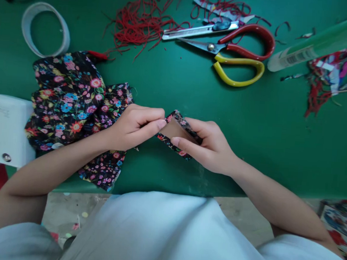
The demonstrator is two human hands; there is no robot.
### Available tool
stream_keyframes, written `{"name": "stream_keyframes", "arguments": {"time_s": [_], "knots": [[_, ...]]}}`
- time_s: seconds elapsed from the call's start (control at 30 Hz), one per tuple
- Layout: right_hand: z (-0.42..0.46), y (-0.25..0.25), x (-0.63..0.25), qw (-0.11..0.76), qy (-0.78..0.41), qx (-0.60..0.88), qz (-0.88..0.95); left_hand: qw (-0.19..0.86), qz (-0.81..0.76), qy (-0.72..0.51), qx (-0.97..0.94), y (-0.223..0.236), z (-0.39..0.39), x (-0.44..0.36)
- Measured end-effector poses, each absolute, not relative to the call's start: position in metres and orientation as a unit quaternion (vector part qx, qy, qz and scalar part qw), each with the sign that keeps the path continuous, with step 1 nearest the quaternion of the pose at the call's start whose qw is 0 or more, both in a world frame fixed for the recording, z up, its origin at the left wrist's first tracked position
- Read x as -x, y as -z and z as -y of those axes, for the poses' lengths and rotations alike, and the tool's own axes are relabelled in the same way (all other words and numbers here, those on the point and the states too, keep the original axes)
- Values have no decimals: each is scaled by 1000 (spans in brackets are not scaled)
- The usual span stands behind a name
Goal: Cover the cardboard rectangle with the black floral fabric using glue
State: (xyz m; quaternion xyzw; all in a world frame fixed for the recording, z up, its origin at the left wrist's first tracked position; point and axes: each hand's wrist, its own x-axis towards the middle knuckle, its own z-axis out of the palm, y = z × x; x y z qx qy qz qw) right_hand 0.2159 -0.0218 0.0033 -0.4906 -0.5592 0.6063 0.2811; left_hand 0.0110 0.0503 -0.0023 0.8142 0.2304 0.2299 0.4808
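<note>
Between both hands, in front of my body, is a small flat brown card with black floral fabric along its edges. My left hand pinches the fabric at the card's left end, thumb against the fingers. My right hand holds the other end, its thumb on the brown face and its fingers behind. What lies under the card is hidden. Left of my left hand, a bunched piece of black floral fabric lies on the table, partly under my left forearm.
Scissors with red and yellow handles lie beside a box cutter and tangled red cords. A white tape roll and a white box are at left. A green-and-clear tube and scraps lie right on the green table.
</note>
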Motion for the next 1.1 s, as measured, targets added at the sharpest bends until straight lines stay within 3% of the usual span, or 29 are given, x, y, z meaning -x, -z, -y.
{"name": "stream_keyframes", "arguments": {"time_s": [0.37,0.43,0.63,0.97,1.1], "knots": [[21,-3,-215,287,-627,494,530,352,-259,-208,-875,4,-46,-13],[20,-4,-215,286,-632,492,526,364,-273,-210,-865,5,-45,-13],[18,-3,-216,304,-665,481,483,531,-271,-227,-770,7,-45,-6],[20,-1,-216,322,-636,499,492,376,-254,-229,-861,4,-45,-11],[19,0,-219,309,-643,469,521,437,-252,-233,-832,5,-45,-8]]}}
